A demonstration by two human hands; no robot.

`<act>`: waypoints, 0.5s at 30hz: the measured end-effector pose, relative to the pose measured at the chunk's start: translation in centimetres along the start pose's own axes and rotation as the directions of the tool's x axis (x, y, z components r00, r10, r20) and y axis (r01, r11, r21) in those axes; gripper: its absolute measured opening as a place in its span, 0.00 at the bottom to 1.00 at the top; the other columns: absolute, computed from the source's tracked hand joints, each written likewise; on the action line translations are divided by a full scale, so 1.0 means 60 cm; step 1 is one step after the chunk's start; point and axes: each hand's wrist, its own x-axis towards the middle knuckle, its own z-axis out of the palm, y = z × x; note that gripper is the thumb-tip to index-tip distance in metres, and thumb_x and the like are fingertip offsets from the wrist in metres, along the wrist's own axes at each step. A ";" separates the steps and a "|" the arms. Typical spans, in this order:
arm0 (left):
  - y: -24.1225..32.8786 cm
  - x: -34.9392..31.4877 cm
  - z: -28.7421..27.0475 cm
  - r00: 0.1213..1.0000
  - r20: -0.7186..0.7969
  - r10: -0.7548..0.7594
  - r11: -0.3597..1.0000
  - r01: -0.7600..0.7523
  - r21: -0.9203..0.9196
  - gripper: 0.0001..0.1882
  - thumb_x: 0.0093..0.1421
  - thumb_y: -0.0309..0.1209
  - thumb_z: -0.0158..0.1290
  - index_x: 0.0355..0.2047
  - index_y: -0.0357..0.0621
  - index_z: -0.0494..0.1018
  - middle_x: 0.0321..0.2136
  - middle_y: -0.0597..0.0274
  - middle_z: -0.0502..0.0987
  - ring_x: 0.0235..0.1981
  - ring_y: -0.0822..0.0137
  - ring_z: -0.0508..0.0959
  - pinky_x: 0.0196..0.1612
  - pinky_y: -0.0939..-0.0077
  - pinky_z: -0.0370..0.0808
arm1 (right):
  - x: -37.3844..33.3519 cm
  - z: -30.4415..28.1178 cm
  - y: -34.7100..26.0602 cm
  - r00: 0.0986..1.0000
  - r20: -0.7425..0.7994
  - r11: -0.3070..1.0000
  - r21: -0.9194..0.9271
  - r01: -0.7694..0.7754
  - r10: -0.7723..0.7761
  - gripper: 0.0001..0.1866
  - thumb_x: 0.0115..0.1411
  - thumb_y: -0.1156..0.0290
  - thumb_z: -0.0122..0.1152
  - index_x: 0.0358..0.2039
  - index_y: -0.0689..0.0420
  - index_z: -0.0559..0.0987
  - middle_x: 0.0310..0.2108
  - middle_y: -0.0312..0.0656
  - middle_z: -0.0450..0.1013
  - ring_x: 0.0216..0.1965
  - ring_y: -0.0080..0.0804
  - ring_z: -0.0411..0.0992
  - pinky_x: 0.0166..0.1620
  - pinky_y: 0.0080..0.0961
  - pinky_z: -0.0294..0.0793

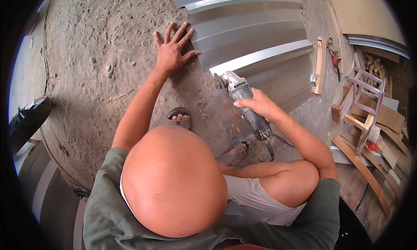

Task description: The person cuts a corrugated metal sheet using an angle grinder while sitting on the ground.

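My right hand (256, 103) is wrapped round the body of an angle grinder (248, 93). The grinder's disc (220, 81) is at the left edge of a ribbed grey metal sheet (249, 30), by a raised rib. Orange sparks (236, 127) fly down from the disc toward my feet. With fingers spread, my left hand (173, 50) reaches the sheet's left edge; its thumb and fingertips are at that edge, and the palm is over the ground. A power cord (272, 151) trails from the grinder's lower end.
My sandalled feet (179, 118) are close below the sheet and the sparks. On the right lie a wooden beam (319, 66), a red-and-black tool (335, 59), a small wooden frame (367, 87) and scrap planks (362, 167). A black bag-like thing (29, 119) is at far left.
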 end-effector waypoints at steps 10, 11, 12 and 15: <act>-0.001 -0.002 0.002 1.000 -0.005 0.001 1.000 -0.001 0.028 0.44 0.60 0.72 0.51 0.74 0.76 0.62 0.78 0.80 0.52 0.79 0.56 0.45 0.71 0.16 0.36 | -0.012 0.006 -0.002 1.000 0.013 1.000 -0.003 0.021 -0.021 0.28 0.56 0.64 0.73 0.53 0.67 0.76 0.43 0.46 0.79 0.41 0.30 0.78 0.46 0.30 0.80; -0.001 -0.002 0.002 1.000 -0.003 0.000 1.000 0.001 0.029 0.44 0.60 0.72 0.50 0.74 0.76 0.62 0.78 0.80 0.52 0.79 0.56 0.45 0.71 0.16 0.36 | -0.014 0.006 -0.003 1.000 0.013 1.000 -0.003 0.024 -0.024 0.28 0.56 0.64 0.73 0.52 0.66 0.76 0.43 0.45 0.79 0.41 0.30 0.78 0.46 0.30 0.80; 0.000 -0.002 0.002 1.000 -0.004 -0.001 1.000 0.001 0.029 0.44 0.60 0.73 0.50 0.74 0.76 0.62 0.78 0.80 0.52 0.79 0.56 0.44 0.71 0.16 0.36 | -0.013 0.008 0.000 0.999 0.009 0.999 0.007 0.037 -0.037 0.26 0.57 0.64 0.73 0.51 0.65 0.76 0.40 0.42 0.78 0.38 0.27 0.77 0.42 0.28 0.79; -0.001 -0.002 0.004 1.000 0.005 -0.003 0.999 0.003 0.040 0.44 0.60 0.73 0.50 0.74 0.76 0.62 0.78 0.80 0.52 0.79 0.56 0.44 0.71 0.16 0.36 | -0.010 0.010 0.011 0.998 0.003 0.998 0.021 0.057 -0.058 0.23 0.58 0.65 0.73 0.49 0.62 0.76 0.34 0.36 0.75 0.31 0.21 0.74 0.32 0.24 0.78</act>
